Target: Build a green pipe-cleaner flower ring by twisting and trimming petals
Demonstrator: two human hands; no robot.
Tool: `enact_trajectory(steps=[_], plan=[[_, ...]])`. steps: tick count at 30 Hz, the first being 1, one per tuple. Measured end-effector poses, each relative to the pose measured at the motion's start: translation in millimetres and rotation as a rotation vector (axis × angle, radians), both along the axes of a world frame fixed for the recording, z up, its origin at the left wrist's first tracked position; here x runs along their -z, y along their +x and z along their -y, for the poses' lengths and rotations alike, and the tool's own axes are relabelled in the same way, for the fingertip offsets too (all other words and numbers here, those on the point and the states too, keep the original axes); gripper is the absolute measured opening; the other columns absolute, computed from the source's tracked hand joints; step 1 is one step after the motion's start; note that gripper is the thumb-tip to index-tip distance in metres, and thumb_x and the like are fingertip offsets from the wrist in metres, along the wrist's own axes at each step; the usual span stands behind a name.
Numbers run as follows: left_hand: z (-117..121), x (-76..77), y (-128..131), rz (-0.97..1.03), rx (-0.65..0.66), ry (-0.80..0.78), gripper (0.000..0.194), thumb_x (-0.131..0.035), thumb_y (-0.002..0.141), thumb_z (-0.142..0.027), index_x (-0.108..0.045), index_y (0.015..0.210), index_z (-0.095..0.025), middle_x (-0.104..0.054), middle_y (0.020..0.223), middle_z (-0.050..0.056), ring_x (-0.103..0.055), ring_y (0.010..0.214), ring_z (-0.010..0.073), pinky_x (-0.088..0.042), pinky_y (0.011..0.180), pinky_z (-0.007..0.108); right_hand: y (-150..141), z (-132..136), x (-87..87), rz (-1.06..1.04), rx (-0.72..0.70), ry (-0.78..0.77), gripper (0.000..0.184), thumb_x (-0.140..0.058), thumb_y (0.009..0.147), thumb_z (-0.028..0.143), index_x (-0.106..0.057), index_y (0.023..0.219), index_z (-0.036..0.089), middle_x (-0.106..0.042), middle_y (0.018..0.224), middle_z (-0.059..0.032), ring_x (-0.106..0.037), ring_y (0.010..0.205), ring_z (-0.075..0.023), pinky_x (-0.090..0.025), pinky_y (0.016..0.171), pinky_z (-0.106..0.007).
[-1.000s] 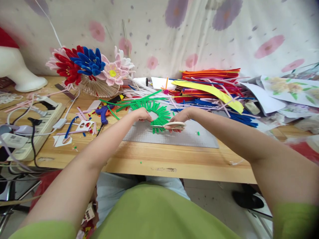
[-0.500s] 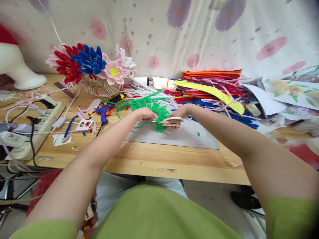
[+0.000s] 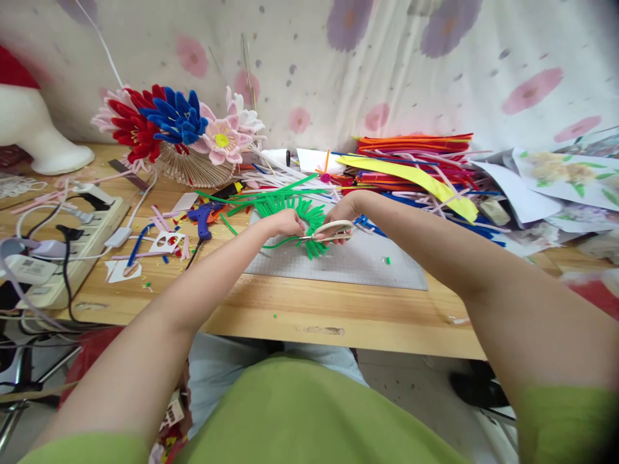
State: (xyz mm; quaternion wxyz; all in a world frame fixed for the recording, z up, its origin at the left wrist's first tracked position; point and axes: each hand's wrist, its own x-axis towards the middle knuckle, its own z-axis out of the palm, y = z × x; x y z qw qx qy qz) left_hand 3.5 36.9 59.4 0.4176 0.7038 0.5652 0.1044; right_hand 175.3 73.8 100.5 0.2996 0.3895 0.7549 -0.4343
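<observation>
My left hand (image 3: 285, 223) is closed in a pinch on a green pipe-cleaner ring (image 3: 309, 216) with looped petals, held just above the grey cutting mat (image 3: 367, 264). A loose green stem curves out below that hand. My right hand (image 3: 341, 216) grips cream-handled scissors (image 3: 331, 231), whose blades point left into the ring beside my left fingers.
A bouquet of red, blue and pink pipe-cleaner flowers (image 3: 174, 125) stands at the back left. A power strip (image 3: 72, 248) with plugs lies left. A blue glue gun (image 3: 202, 218) lies near it. Stacked coloured pipe cleaners (image 3: 411, 161) and papers (image 3: 556, 180) fill the right. The wooden table edge (image 3: 300, 322) is near me.
Both hands have lifted the green ring and the scissors slightly and drawn closer together. A loose green stem now curves out under my left hand.
</observation>
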Motion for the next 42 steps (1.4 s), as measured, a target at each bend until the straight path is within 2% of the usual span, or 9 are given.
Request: enact_trajectory(steps=[8, 15, 20, 25, 30, 34, 37, 40, 42], plan=[[5, 3.4, -7, 0.105, 0.009, -0.052, 0.006, -0.065, 0.051, -0.018, -0.064, 0.055, -0.013, -0.052, 0.047, -0.004, -0.043, 0.05, 0.0085, -0.032, 0.049, 0.022, 4, 9, 4.1, 0.081, 0.056, -0.168, 0.068, -0.063, 0.053, 0.075, -0.063, 0.087, 0.016, -0.056, 0.067, -0.0006, -0.057, 0.071, -0.0158, -0.042, 0.059, -0.026], [5, 8.4, -11, 0.13, -0.022, -0.081, 0.006, -0.065, 0.052, -0.018, -0.063, 0.056, -0.013, -0.051, 0.046, -0.004, -0.042, 0.048, 0.0082, -0.031, 0.047, 0.022, -1, 17, 9.2, 0.049, 0.107, -0.121, 0.066, -0.062, 0.054, 0.075, -0.06, 0.083, 0.016, -0.046, 0.059, 0.0044, -0.042, 0.053, -0.0063, -0.035, 0.051, -0.022], [4, 10.3, -13, 0.094, -0.05, -0.016, 0.009, -0.067, 0.052, -0.017, -0.061, 0.057, -0.014, -0.054, 0.05, -0.004, -0.044, 0.05, 0.0082, -0.034, 0.05, 0.021, -3, 17, 13.6, -0.002, 0.055, -0.076, 0.064, -0.065, 0.054, 0.071, -0.06, 0.083, 0.015, -0.043, 0.059, 0.0061, -0.041, 0.053, -0.0052, -0.036, 0.053, -0.022], [5, 11.3, -18, 0.011, -0.026, -0.059, 0.008, -0.067, 0.056, -0.015, -0.06, 0.059, -0.015, -0.055, 0.049, -0.003, -0.049, 0.048, 0.0098, -0.038, 0.051, 0.022, 11, 16, -3.2, 0.099, -0.045, -0.123, 0.061, -0.067, 0.054, 0.069, -0.063, 0.086, 0.017, -0.047, 0.059, 0.0046, -0.044, 0.055, -0.0074, -0.036, 0.054, -0.024], [9, 11.8, -21, -0.006, -0.033, -0.135, 0.012, -0.066, 0.067, -0.022, -0.058, 0.061, -0.014, -0.063, 0.058, 0.002, -0.055, 0.051, 0.0106, -0.041, 0.051, 0.021, 56, 14, -19.7, 0.008, 0.13, -0.021, 0.064, -0.064, 0.06, 0.067, -0.064, 0.098, 0.017, -0.054, 0.066, 0.0002, -0.05, 0.061, -0.0111, -0.039, 0.058, -0.026], [9, 4.7, -14, 0.087, -0.128, -0.221, 0.031, -0.056, 0.079, -0.044, -0.057, 0.073, -0.014, -0.069, 0.075, 0.006, -0.059, 0.053, 0.0104, -0.044, 0.052, 0.021, 68, 19, -9.4, 0.06, 0.069, -0.025, 0.062, -0.068, 0.056, 0.063, -0.066, 0.097, 0.017, -0.059, 0.069, -0.0011, -0.054, 0.068, -0.0137, -0.041, 0.063, -0.026], [11, -0.9, 0, 0.06, -0.086, -0.267, 0.04, -0.059, 0.074, -0.053, -0.059, 0.072, -0.013, -0.069, 0.077, 0.009, -0.061, 0.056, 0.0127, -0.045, 0.052, 0.023, 61, 25, 0.2, 0.089, -0.002, 0.074, 0.058, -0.072, 0.052, 0.057, -0.069, 0.097, 0.02, -0.063, 0.077, 0.0003, -0.054, 0.073, -0.0145, -0.039, 0.064, -0.025], [17, 1.1, 19, 0.028, 0.022, -0.292, 0.032, -0.067, 0.07, -0.043, -0.06, 0.067, -0.012, -0.068, 0.07, 0.008, -0.061, 0.056, 0.0132, -0.046, 0.053, 0.023, 54, 30, 4.5, 0.125, -0.048, 0.148, 0.057, -0.074, 0.049, 0.053, -0.07, 0.097, 0.024, -0.065, 0.082, 0.0024, -0.053, 0.074, -0.0143, -0.036, 0.062, -0.024], [20, 6.5, 31, 0.087, -0.006, -0.313, 0.019, -0.067, 0.072, -0.028, -0.058, 0.066, -0.012, -0.066, 0.063, 0.005, -0.06, 0.055, 0.0114, -0.047, 0.055, 0.023, 55, 33, 4.5, 0.135, -0.071, 0.13, 0.055, -0.073, 0.049, 0.053, -0.071, 0.096, 0.024, -0.066, 0.08, 0.0028, -0.053, 0.072, -0.0139, -0.036, 0.061, -0.024]])
